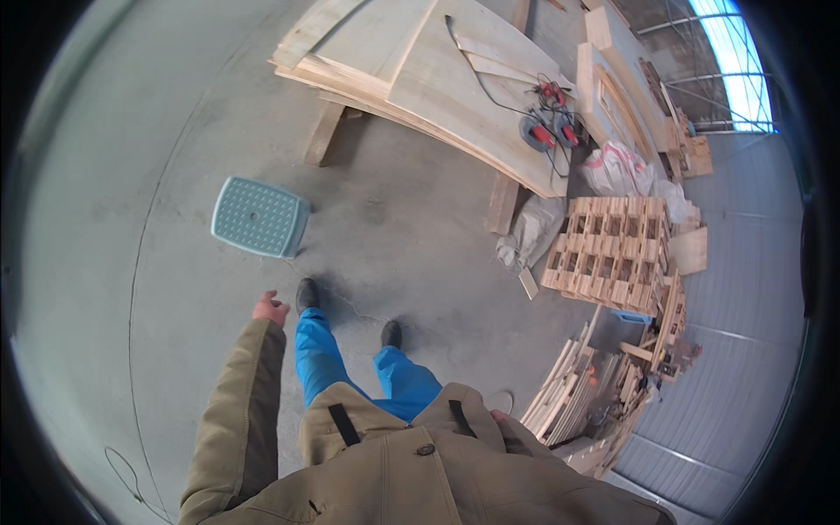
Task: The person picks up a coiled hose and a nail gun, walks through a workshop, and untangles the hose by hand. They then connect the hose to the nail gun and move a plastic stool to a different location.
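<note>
My left hand [271, 309] hangs in front of me over the concrete floor, fingers partly stretched out and nothing visible in them. Nearest to it is a light blue-green plastic step stool [256, 216] with a dotted top, standing a little ahead and to the left; hand and stool are apart. Of my right hand [498, 415] only a small bit of skin shows past the jacket's edge, its fingers hidden. Beside that bit a thin curved line [507, 398] shows; whether the hand holds it I cannot tell.
Large wooden sheets [394, 92] lie stacked on timber blocks ahead, with red-and-grey power tools [551, 127] and a black cable on top. To the right stand stacked pallet-like wooden frames [608, 249], white sacks [617, 171] and timber strips [564, 385]. A cable [127, 477] lies lower left.
</note>
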The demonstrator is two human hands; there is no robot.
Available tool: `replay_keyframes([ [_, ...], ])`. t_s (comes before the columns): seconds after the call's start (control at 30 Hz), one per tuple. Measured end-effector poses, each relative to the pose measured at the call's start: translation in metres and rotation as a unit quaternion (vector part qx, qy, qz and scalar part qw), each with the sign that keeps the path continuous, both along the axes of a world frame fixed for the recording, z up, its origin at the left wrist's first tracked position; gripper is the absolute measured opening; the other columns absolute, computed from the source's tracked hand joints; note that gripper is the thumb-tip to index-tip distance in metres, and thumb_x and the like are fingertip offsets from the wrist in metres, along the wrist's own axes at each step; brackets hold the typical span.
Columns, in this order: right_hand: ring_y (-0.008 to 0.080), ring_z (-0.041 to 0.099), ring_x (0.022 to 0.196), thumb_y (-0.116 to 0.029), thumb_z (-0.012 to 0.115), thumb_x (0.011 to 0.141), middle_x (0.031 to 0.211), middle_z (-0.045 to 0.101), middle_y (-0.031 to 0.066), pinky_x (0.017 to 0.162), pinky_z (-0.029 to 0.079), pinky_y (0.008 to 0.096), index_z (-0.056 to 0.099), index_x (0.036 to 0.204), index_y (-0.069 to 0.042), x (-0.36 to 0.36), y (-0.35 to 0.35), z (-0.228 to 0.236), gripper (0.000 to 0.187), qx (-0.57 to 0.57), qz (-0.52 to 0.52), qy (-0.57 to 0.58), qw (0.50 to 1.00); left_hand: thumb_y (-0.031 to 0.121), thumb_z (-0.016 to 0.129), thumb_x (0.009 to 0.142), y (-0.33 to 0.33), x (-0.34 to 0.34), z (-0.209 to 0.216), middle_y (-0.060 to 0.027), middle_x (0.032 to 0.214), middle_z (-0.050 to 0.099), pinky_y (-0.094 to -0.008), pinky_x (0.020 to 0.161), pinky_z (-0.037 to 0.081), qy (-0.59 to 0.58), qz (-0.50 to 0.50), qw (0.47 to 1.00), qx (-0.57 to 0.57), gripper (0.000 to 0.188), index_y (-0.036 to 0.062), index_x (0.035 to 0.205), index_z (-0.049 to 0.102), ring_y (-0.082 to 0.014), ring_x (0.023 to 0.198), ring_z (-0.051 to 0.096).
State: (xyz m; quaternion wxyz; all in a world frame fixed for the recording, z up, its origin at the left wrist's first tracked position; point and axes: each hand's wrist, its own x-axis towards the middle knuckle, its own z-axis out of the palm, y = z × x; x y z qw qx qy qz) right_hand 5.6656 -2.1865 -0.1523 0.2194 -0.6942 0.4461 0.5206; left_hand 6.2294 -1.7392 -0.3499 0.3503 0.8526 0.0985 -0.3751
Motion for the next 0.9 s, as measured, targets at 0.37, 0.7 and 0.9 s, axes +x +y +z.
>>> replay_keyframes([
  [0.37, 0.0327, 0.065, 0.109, -0.047, 0.067, 0.085, 0.116, 0.069, 0.0148, 0.092, 0.05, 0.0425, 0.064, 0.124, -0.015, 0.012, 0.063, -0.04, 0.05, 0.048, -0.101, 0.051, 0.992, 0.029, 0.08, 0.076, -0.031, 0.154, -0.051, -0.0227, 0.122, 0.065, -0.043, 0.097, 0.049, -0.082, -0.068, 0.992, 0.065, 0.086, 0.0045, 0.147, 0.036, -0.0351, 0.113, 0.063],
  [0.7, 0.0339, 0.066, 0.108, -0.049, 0.07, 0.082, 0.112, 0.07, 0.0168, 0.091, 0.051, 0.0418, 0.063, 0.123, -0.016, -0.088, 0.1, -0.058, 0.053, 0.057, -0.176, 0.088, 0.979, 0.039, 0.082, 0.074, -0.021, 0.202, -0.151, -0.0267, 0.134, 0.057, -0.0433, 0.102, 0.046, -0.036, -0.174, 0.973, 0.147, 0.099, 0.0072, 0.151, 0.029, -0.0387, 0.123, 0.057],
  [0.9, 0.0339, 0.066, 0.107, -0.051, 0.072, 0.081, 0.111, 0.07, 0.0172, 0.091, 0.051, 0.0412, 0.063, 0.122, -0.018, -0.092, 0.118, -0.073, 0.054, 0.039, -0.202, 0.07, 0.976, 0.023, 0.083, 0.071, -0.039, 0.217, -0.173, -0.0193, 0.106, 0.07, -0.041, 0.078, 0.056, 0.121, -0.106, 0.983, 0.092, 0.077, -0.0008, 0.135, 0.049, -0.0324, 0.088, 0.07],
])
